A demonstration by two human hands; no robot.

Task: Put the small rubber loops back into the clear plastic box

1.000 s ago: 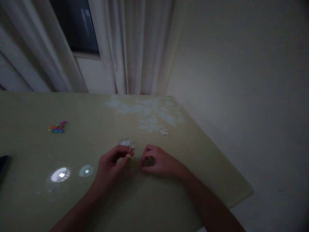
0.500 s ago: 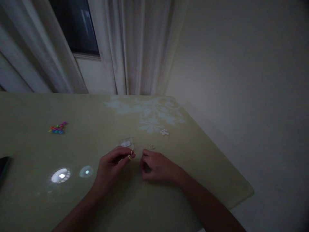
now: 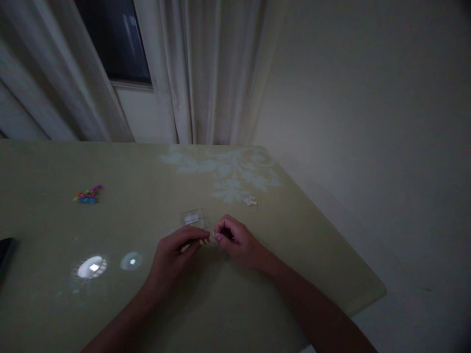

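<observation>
My left hand (image 3: 176, 247) is closed in a pinch around small yellowish rings (image 3: 203, 241), which show at its fingertips. Just to its right, my right hand (image 3: 238, 240) pinches another small pale yellow piece (image 3: 214, 233) that looks like a ring. The fingertips of both hands are close together, with a narrow gap between them, above the table. Behind my left hand lies a small clear plastic bag (image 3: 198, 214) with a white label. Dim light blurs the fine detail of the rings.
Small white pieces (image 3: 250, 201) lie beyond my right hand. A pile of colourful small pieces (image 3: 88, 195) sits at the left. A dark flat object (image 3: 5, 252) is at the table's (image 3: 110, 309) left side. Curtains and a wall border the table.
My right hand has moved up and now holds a small ring-like piece near the left fingertips. The rings seen on the table beyond it no longer show. My left hand has shifted slightly right.
</observation>
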